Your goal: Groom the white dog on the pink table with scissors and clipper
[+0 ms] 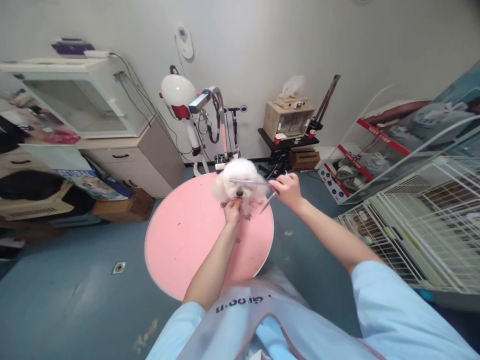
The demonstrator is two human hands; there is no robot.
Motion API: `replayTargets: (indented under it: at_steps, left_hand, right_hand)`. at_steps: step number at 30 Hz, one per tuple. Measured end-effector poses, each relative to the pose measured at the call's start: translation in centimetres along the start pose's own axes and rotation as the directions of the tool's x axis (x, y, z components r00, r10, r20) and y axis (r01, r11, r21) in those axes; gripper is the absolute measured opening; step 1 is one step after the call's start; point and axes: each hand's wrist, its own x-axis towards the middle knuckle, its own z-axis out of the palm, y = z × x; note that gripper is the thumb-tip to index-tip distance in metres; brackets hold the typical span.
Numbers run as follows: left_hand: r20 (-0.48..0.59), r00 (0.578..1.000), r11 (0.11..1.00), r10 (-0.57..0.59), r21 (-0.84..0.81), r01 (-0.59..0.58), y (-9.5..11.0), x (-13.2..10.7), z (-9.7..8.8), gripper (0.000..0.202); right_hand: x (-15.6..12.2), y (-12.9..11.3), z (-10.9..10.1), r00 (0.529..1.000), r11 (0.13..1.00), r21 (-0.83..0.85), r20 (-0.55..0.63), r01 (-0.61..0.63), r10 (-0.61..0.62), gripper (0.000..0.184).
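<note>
The coat of the dog (240,169) is noted as soft, fluffy and matt. The table (180,245) is faced with a smooth, low-sheen sheet, lightly marked. A metallic gleam is shown by the hand-held tool (267,202). The apron (258,302) is read as thin, translucent plastic, creased; the sleeve (393,295), as matt cloth. The dryer head (178,89) is finished in glossy, plastic-like material, the bracket (201,101) in shiny metal. The cabinet door (78,102) is glazed. The box (273,119) is made of matt, wood-like board. The floor (93,305) is smooth, faintly shiny, worn in patches; the wall (270,45) is matt.
</note>
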Motion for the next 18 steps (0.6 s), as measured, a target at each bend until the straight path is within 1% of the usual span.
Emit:
replayTargets:
  at_steps: [1,2,4,5,6,7,8,9,10,11,12,13,14,15,16,17,18]
  left_hand:
    - [-0.01,1.0,1.0,0.001,0.014,-0.001,-0.3,-0.1,-0.1,0.026]
    - [-0.023,1.0,1.0,0.004,0.023,-0.004,-0.7,-0.2,-0.1,0.026]
    - [-0.056,0.998,1.0,0.012,0.02,-0.011,-1.7,-0.4,0.0,0.024]
    - [-0.081,0.997,1.0,0.018,0.012,-0.017,-2.2,-0.5,0.2,0.023]
    - [-0.113,0.993,1.0,0.026,0.003,-0.026,-2.9,-0.5,0.4,0.021]
    - [-0.147,0.989,0.999,0.032,-0.008,-0.034,-3.5,-0.5,0.8,0.02]
    - [-0.183,0.983,0.999,0.035,-0.02,-0.039,-4.2,-0.5,1.1,0.019]
    - [-0.219,0.975,0.998,0.037,-0.033,-0.045,-4.8,-0.5,1.5,0.017]
    - [-0.255,0.966,0.998,0.04,-0.044,-0.052,-5.4,-0.5,1.9,0.017]
    - [-0.288,0.957,0.997,0.043,-0.054,-0.061,-5.9,-0.5,2.3,0.017]
    - [-0.32,0.946,0.995,0.047,-0.063,-0.071,-6.3,-0.5,2.6,0.017]
    - [-0.35,0.935,0.994,0.052,-0.071,-0.082,-6.7,-0.6,2.9,0.019]
    - [-0.378,0.924,0.993,0.057,-0.078,-0.094,-6.9,-0.6,3.2,0.02]
    - [-0.401,0.914,0.991,0.06,-0.085,-0.102,-7.2,-0.7,3.4,0.02]
    - [-0.42,0.905,0.99,0.06,-0.092,-0.109,-7.3,-0.8,3.6,0.02]
    - [-0.436,0.898,0.989,0.061,-0.098,-0.115,-7.5,-1.0,3.8,0.019]
    - [-0.449,0.891,0.987,0.063,-0.103,-0.122,-7.6,-1.1,4.0,0.018]
  right_hand:
    - [2.2,0.5,-0.3,0.998,0.998,-0.034,0.032,0.052,-0.051,0.025]
    - [4.2,1.1,-0.3,0.996,0.996,-0.051,0.054,0.074,-0.071,0.026]
    - [7.8,2.2,0.1,0.996,0.999,-0.026,0.079,0.029,-0.027,0.03]
    - [9.4,2.9,0.4,0.994,1.0,0.022,0.11,-0.013,0.011,0.031]
    - [10.8,3.6,0.8,0.983,0.994,0.096,0.179,-0.052,0.035,0.032]
    - [12.0,4.4,1.2,0.954,0.978,0.195,0.298,-0.077,0.015,0.031]
    - [13.2,5.2,1.5,0.896,0.944,0.315,0.44,-0.095,-0.057,0.032]
    - [14.2,6.0,1.7,0.812,0.888,0.442,0.56,-0.123,-0.166,0.033]
    - [15.1,6.7,1.9,0.728,0.812,0.559,0.626,-0.17,-0.279,0.035]
    - [16.0,7.2,1.9,0.68,0.726,0.65,0.638,-0.225,-0.36,0.037]
    - [16.7,7.7,1.9,0.686,0.649,0.711,0.615,-0.271,-0.388,0.037]
    - [17.4,7.9,1.8,0.724,0.604,0.74,0.587,-0.297,-0.363,0.037]
    - [18.0,8.0,1.7,0.763,0.604,0.737,0.568,-0.304,-0.31,0.035]
    - [18.5,8.0,1.7,0.772,0.639,0.709,0.573,-0.299,-0.275,0.032]
    - [18.8,7.8,1.7,0.751,0.68,0.676,0.598,-0.284,-0.281,0.028]
    - [18.9,7.5,1.7,0.708,0.704,0.659,0.629,-0.265,-0.322,0.026]
    - [19.0,7.2,1.9,0.665,0.694,0.672,0.645,-0.259,-0.376,0.024]
